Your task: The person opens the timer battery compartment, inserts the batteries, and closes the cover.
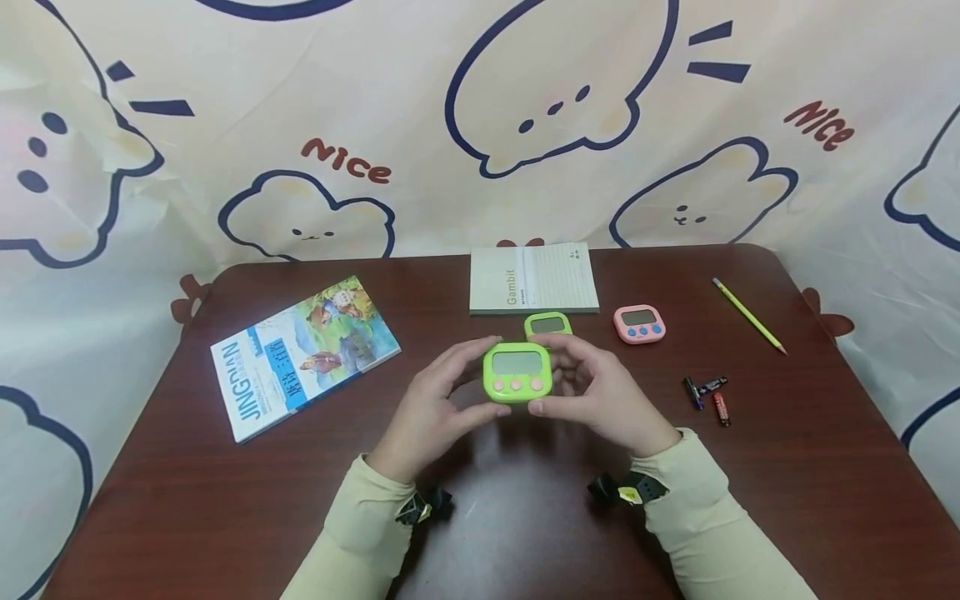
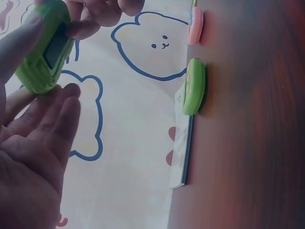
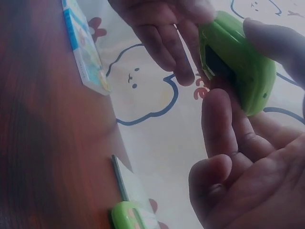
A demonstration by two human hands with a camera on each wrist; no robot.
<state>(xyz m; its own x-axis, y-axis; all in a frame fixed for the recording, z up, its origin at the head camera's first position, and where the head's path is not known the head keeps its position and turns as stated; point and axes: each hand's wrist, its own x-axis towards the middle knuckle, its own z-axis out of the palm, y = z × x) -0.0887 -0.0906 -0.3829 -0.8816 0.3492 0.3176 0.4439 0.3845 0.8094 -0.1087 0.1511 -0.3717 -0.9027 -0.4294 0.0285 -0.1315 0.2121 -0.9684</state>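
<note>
Both hands hold a bright green digital timer (image 1: 517,364) above the table, its grey screen and pink buttons facing up toward the head view. My left hand (image 1: 429,408) pinches its left side between thumb and fingers. On the other side, my right hand (image 1: 606,395) grips it the same way. A dark rectangular patch, seemingly a recess, shows on the fingers' side of the timer (image 2: 51,45) in the left wrist view and of the timer (image 3: 238,62) in the right wrist view. Behind it lies a second green timer (image 1: 547,323), partly covered by the right fingers.
A notepad (image 1: 534,283) lies at the table's back edge. To the right are a pink timer (image 1: 640,325), a yellow-green pencil (image 1: 750,317), dark batteries (image 1: 694,393) and a red battery (image 1: 722,409). A blue-and-white book (image 1: 306,358) lies left on the brown table (image 1: 225,517).
</note>
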